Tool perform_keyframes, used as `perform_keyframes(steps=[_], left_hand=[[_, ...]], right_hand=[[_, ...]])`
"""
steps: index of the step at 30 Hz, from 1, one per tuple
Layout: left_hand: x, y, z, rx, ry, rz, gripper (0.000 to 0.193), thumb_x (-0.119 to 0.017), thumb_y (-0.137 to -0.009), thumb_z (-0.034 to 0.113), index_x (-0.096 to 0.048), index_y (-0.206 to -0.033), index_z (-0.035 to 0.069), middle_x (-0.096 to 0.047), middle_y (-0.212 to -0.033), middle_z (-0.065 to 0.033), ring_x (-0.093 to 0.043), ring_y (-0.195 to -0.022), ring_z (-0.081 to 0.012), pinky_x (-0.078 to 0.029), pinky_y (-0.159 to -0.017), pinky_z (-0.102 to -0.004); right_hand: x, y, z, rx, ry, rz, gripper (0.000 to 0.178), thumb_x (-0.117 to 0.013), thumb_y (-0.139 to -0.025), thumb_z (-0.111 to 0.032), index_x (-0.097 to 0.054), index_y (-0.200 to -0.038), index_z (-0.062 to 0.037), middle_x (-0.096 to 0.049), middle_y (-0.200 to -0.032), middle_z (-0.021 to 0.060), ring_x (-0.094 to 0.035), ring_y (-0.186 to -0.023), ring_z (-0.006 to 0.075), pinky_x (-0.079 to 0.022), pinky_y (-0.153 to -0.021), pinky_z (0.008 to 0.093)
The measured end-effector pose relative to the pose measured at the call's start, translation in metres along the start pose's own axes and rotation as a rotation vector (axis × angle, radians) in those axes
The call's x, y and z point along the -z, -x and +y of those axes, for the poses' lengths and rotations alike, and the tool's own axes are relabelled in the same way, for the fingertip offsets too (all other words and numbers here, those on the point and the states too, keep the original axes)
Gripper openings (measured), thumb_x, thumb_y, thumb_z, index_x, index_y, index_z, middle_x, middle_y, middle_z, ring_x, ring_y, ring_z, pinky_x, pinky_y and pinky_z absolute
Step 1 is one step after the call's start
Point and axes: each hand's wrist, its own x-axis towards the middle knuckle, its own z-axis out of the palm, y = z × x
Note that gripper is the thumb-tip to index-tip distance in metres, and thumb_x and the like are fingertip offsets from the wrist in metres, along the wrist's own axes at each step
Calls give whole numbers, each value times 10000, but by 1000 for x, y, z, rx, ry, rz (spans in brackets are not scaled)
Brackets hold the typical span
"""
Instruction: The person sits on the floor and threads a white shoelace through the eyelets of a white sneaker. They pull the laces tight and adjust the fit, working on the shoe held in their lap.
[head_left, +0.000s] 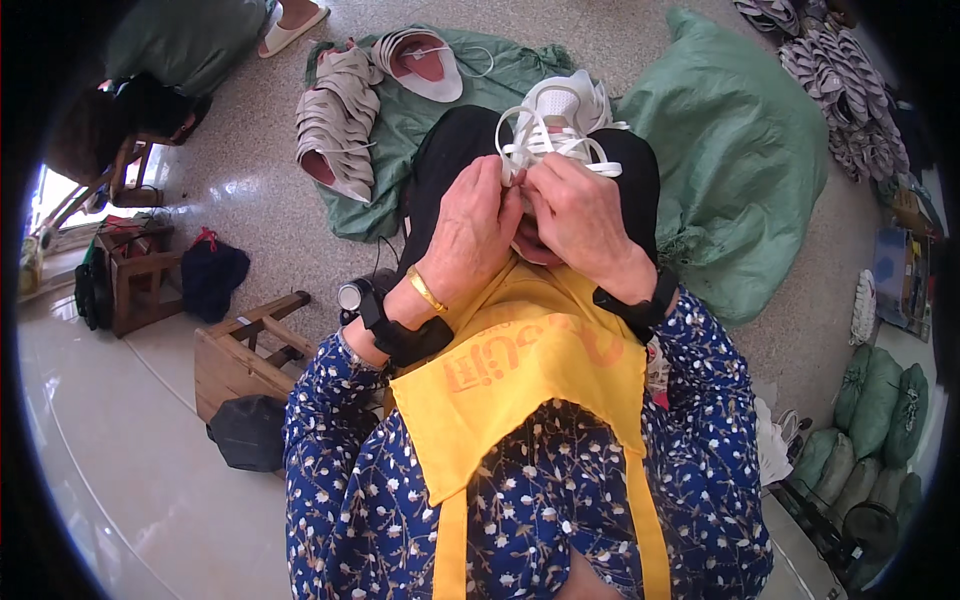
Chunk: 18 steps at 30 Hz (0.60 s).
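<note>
A white shoe upper (560, 101) lies across my black-trousered knees, its toe pointing away from me. Loose loops of white shoelace (541, 141) rise over its opening. My left hand (468, 222) is closed in a pinch at the left edge of the upper, beside a lace loop. From the other side my right hand (580, 213) pinches the lace, its fingertips almost meeting those of the left. The exact spot between the fingertips is hidden. A reddish lining shows just below the hands, above my yellow apron (520, 350).
Ahead on the left, a stack of pale shoe uppers (338, 120) and a single upper (418, 65) lie on green sacking (350, 215). A bulging green sack (730, 170) is at my right. Wooden stools (235, 370) stand left; more uppers (845, 95) are heaped far right.
</note>
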Motion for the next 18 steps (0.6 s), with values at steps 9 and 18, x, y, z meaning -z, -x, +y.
perform_keyframes(steps=[9,18], left_hand=[[-2,2,1,35,22,13,128,-653,-959,64,-549,-975,-9,-543,-839,-160,-570,-668,-307,-469,-600,-393],[3,-1,6,51,52,-33,132,-654,-952,58,-545,-961,-15,-554,-830,-149,-587,-672,-288,-482,-608,-386]], right_hand=[[71,61,-15,-234,-176,-106,103,-699,-845,28,-619,-790,-7,-542,-732,74,-554,-597,195,-417,-556,320],[61,65,15,-688,-560,-42,115,-718,-949,-117,-730,-944,-3,-658,-762,0,-542,-555,58,-396,-492,232]])
